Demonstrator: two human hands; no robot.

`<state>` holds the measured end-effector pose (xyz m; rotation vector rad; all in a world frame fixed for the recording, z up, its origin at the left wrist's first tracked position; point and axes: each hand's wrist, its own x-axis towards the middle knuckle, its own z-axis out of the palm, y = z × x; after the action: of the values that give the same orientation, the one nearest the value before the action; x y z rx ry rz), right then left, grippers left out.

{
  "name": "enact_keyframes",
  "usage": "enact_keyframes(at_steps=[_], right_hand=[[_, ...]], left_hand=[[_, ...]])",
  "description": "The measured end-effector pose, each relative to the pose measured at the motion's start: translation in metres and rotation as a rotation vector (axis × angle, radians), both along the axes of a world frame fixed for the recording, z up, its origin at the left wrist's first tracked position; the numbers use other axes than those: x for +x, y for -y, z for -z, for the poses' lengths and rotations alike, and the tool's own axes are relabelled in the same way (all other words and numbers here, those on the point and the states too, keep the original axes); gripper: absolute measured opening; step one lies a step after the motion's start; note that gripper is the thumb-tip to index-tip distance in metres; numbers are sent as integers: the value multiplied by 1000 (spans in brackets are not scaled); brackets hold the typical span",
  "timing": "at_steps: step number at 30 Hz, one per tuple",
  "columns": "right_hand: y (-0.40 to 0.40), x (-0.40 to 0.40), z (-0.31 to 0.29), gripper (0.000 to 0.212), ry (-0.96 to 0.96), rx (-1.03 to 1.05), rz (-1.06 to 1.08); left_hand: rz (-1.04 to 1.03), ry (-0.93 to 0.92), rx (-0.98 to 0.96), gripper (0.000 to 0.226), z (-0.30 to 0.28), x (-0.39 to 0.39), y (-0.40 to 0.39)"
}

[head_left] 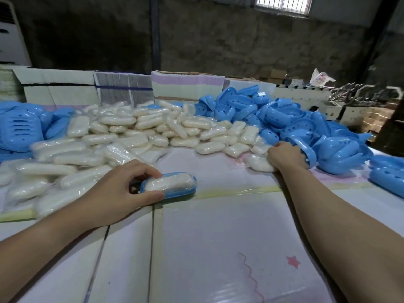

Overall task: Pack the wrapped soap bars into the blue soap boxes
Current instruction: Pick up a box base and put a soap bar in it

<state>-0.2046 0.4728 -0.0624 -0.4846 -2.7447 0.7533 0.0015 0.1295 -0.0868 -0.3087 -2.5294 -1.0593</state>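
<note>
**Inspector:** While both of your hands are on the table, report what each one holds.

**Packer:** My left hand (122, 189) grips a blue soap box (169, 186) at its near end, thumb on the front rim, fingers curled over the back. A wrapped soap bar (169, 181) lies in the open tray, its long axis running away from my palm toward the right.

**Inspector:** And the right hand?

**Packer:** My right hand (284, 155) is curled, knuckles up, at the edge of the pile of blue box halves (290, 119). It looks closed on one blue half (306, 149) just beyond my fingers. A loose wrapped bar (259, 164) touches the inner side of that hand.

**Inspector:** What does the next move depend on?

**Packer:** I judge the filled tray needs a lid. The piece must travel from my right hand across the table (218, 237) to my left, and be turned so its length matches the tray's.

**Inspector:** Remaining stock?

**Packer:** The soap heap (131, 132) lies beyond my left hand. Much remains unpacked.
</note>
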Motion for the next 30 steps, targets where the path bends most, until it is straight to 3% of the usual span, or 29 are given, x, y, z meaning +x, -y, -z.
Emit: enact_keyframes(at_steps=[3,9,20,30], right_hand=[[0,-2,2,44,-25,0,-43],[0,-5,5,74,-81,-37,-47],[-10,-10,6,90,-95,-166,12],[-9,-10,4,74,-143,-109,36]], left_hand=[[-3,5,3,30,0,0,-1],[-1,5,1,29,2,0,0],[18,5,-6,38,2,0,1],[7,12,-16,31,1,0,0]])
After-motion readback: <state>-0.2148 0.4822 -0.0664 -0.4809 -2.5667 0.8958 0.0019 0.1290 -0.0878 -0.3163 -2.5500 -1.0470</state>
